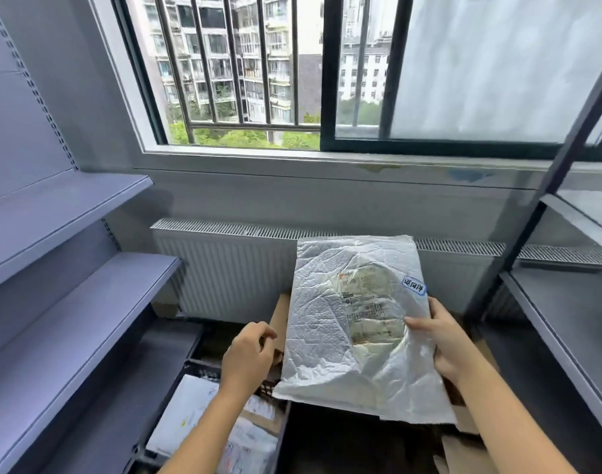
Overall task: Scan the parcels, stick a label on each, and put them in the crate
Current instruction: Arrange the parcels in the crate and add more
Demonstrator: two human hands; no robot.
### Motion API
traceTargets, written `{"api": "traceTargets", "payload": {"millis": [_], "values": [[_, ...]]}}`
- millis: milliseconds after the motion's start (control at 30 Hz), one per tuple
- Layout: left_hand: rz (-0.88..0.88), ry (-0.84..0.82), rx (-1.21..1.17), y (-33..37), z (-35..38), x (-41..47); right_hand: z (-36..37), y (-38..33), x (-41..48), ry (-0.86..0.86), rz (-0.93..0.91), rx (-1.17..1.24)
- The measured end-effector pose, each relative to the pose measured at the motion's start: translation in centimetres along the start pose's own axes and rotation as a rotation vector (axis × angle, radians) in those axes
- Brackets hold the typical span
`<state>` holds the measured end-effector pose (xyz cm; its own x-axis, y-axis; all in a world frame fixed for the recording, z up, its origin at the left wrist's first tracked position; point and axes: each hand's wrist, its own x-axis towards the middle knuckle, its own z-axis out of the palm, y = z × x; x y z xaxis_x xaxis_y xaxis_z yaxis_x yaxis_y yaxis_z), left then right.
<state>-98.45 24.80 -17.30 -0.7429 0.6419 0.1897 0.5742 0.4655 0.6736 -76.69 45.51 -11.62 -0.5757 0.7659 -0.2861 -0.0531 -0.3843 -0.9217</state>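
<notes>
1. The right hand [446,343] pinches the parcel [344,323], a crumpled white mailer bag, by its right edge. The thumb lies on the front face and the fingers are curled round behind it.
2. From that grip the parcel stands up and away to the left, tilted with its front face turned to the person. Its lower corner hangs just below the wrist.
3. A printed shipping label [364,302] sits on the face just left of the thumb. A small blue-edged sticker [413,285] is stuck just above the thumb, by the same edge.
4. The left hand [248,354] is well left of the grip and apart from the parcel. Its fingers are loosely curled, and it holds nothing that shows.
5. The crate [198,369] lies below and to the left of the grip, under the left forearm. Other parcels [190,405] already lie in it, so some of the work looks done.
6. A cardboard box [280,316] shows behind the parcel's left edge, and what it holds is hidden.
7. This parcel seems to carry its sticker already, so dropping it into the crate is likely the step left for it. Whether it has been scanned I cannot tell, as no scanner is in view.
8. How many parcels remain cannot be told.
</notes>
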Motion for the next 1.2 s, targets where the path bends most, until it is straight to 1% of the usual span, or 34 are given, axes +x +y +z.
{"api": "traceTargets", "payload": {"millis": [133, 233, 400, 533, 600, 700, 767, 800, 867, 967, 1000, 1067, 1200], "values": [[-0.030, 0.035, 0.038, -1.8, -1.5, 4.3, 4.0, -1.3, 5.2, -0.071, 0.024, -0.029], [-0.097, 0.078, 0.061, -3.7, -2.8, 5.7, 7.2, -1.1, 8.9, -0.142, 0.058, -0.069], [-0.286, 0.218, 0.093, -6.8, -5.7, 6.4, 13.9, -0.2, 15.4, -0.361, 0.123, -0.144], [-0.457, 0.398, 0.135, -9.4, -7.0, 6.2, 20.7, 0.8, 19.9, -0.581, 0.162, -0.251], [-0.554, 0.503, 0.109, -10.4, -6.9, 5.8, 23.9, 1.2, 21.7, -0.688, 0.175, -0.284], [-0.718, 0.672, 0.016, -10.9, -6.3, 5.1, 27.9, 1.4, 24.4, -0.847, 0.220, -0.325], [-0.815, 0.724, -0.042, -11.1, -5.8, 4.5, 30.0, 1.8, 25.8, -0.929, 0.243, -0.361], [-0.864, 0.739, -0.110, -11.0, -5.6, 4.3, 30.8, 2.1, 26.3, -0.969, 0.263, -0.376], [-0.955, 0.768, -0.333, -10.3, -4.6, 3.8, 32.3, 2.8, 27.0, -1.041, 0.308, -0.412], [-1.047, 0.748, -0.710, -9.6, -2.8, 3.3, 34.0, 4.3, 27.1, -1.120, 0.362, -0.464], [-1.062, 0.722, -0.786, -9.6, -2.2, 3.3, 34.5, 5.0, 27.0, -1.141, 0.388, -0.478], [-1.083, 0.681, -0.850, -9.9, -1.0, 3.6, 35.4, 6.4, 27.0, -1.167, 0.423, -0.498], [-1.166, 0.753, -0.891, -13.2, 1.9, 3.8, 36.8, 10.2, 27.9, -1.155, 0.458, -0.568]]}}
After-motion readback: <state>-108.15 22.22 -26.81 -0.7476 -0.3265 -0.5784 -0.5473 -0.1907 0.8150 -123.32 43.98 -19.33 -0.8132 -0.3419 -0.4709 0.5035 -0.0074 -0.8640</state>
